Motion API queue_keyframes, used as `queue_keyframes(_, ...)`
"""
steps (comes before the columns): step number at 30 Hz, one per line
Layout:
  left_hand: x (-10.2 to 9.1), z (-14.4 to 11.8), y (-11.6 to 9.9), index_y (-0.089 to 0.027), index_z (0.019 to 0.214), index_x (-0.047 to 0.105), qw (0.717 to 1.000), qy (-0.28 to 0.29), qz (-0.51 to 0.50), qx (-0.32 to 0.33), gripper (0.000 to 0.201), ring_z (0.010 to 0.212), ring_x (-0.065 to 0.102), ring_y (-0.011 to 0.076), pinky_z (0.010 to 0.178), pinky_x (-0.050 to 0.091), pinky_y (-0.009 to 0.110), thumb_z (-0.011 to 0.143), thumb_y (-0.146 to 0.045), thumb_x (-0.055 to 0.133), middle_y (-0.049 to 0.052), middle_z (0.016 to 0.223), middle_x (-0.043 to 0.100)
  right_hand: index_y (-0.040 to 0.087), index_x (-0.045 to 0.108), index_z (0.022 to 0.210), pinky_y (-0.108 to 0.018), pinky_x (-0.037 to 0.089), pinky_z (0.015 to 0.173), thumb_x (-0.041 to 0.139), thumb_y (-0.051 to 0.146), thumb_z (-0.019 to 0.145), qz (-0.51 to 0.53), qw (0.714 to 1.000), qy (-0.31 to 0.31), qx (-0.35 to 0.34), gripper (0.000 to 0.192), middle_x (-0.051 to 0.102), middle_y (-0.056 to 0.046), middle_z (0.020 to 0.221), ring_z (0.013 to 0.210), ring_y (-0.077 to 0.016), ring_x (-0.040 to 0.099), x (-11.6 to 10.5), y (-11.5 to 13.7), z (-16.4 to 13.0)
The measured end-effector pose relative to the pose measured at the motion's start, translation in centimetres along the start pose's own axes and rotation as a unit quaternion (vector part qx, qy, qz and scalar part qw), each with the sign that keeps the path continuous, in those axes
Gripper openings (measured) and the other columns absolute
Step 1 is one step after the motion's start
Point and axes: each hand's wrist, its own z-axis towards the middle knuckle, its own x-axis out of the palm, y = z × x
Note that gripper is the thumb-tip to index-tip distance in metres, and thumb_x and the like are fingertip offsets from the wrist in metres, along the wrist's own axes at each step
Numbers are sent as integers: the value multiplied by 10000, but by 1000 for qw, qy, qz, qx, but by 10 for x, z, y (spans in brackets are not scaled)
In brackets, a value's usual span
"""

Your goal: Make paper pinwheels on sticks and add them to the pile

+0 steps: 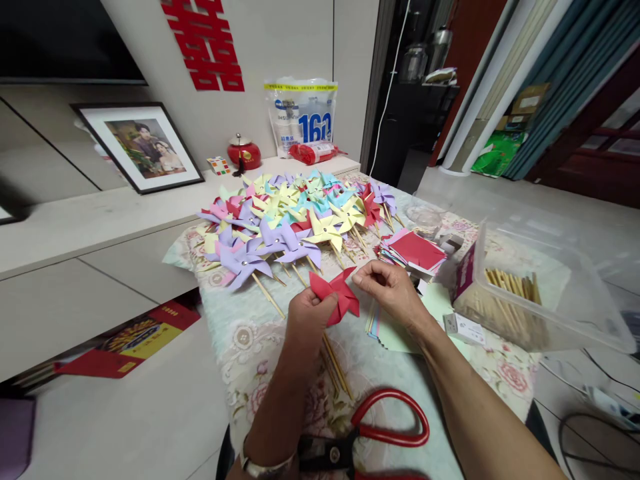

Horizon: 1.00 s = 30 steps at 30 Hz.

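A red paper pinwheel (pixel 341 293) with folded blades is pinched in my left hand (pixel 309 315), thumb on its face. Just right of it, my right hand (pixel 387 285) is closed in a pinch by a blade tip; whatever its fingertips hold is hidden or too small to name. Loose wooden sticks (pixel 337 367) lie on the tablecloth below the pinwheel. Beyond my hands lies a pile of finished pinwheels (pixel 295 243) in purple, yellow, red and blue, on sticks.
Red-handled scissors (pixel 393 437) lie at the near edge. To the right are stacked paper squares (pixel 417 250), green sheets (pixel 400 333), a small white box (pixel 465 328) and a clear plastic bin (pixel 575 293) holding sticks. A white cabinet (pixel 125 233) stands at the left.
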Motion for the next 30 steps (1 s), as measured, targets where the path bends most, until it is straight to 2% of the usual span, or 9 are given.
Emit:
queue_keyframes(4,-1,4,2,-114,754,738,999,2,-44,7,192,544,633,152,556,498,262,626,-243,799,42,645,726,185,665,818,-267,428,628,639,406,865,-13,983,-177,-43,227,613,3,711,651,-145,533,-21,-4,2)
queue_keyframes(8,0,5,-1,-107,757,747,997,0,-79,-2,197,592,678,173,604,525,280,602,-204,821,79,696,757,186,664,860,-277,474,621,626,442,886,-40,927,-366,-68,259,642,-8,749,640,-156,577,-50,-3,-3)
queue_keyframes(10,0,5,-3,-104,771,751,996,2,-86,-3,214,617,690,179,627,529,284,598,-204,829,85,718,766,187,646,829,-274,473,596,620,444,891,-51,909,-406,-78,265,638,-7,720,606,-154,576,-61,0,-9)
queue_keyframes(12,1,4,-5,-102,777,748,996,1,-90,-2,224,613,686,175,627,522,280,595,-204,831,77,705,761,194,626,757,-267,443,570,609,424,896,-110,919,-372,-69,269,611,3,640,566,-152,558,-67,6,-15)
queue_keyframes(15,2,4,-7,-108,780,738,994,5,-106,-4,225,611,679,168,634,518,278,597,-200,831,70,699,756,192,662,738,-278,404,590,581,331,899,-295,925,-240,-9,228,658,-31,636,602,-182,606,-67,13,-21)
queue_keyframes(18,1,3,-8,-125,754,722,992,9,-126,-4,214,607,668,158,635,514,268,592,-208,835,55,695,749,180,736,817,-299,403,623,510,221,904,-486,863,-95,98,245,759,-123,823,768,-256,705,-62,15,-20)
queue_keyframes(20,1,2,-8,-128,757,717,991,17,-134,-6,223,604,660,150,624,507,258,598,-231,834,48,699,744,166,764,867,-314,419,634,468,169,903,-553,817,-34,160,298,772,-174,925,852,-303,731,-60,10,-16)
queue_keyframes(22,0,2,-7,-125,776,714,990,27,-139,-10,243,593,647,143,596,495,248,606,-254,831,43,701,741,149,777,905,-333,444,645,463,134,884,-571,797,-15,195,315,771,-206,963,882,-337,740,-60,4,-11)
queue_keyframes(30,2,1,-8,-122,733,704,986,54,-160,-8,247,564,609,124,557,474,234,594,-278,835,40,667,722,176,787,952,-355,476,679,482,159,871,-564,796,13,219,316,775,-196,998,931,-350,740,-60,-5,-7)
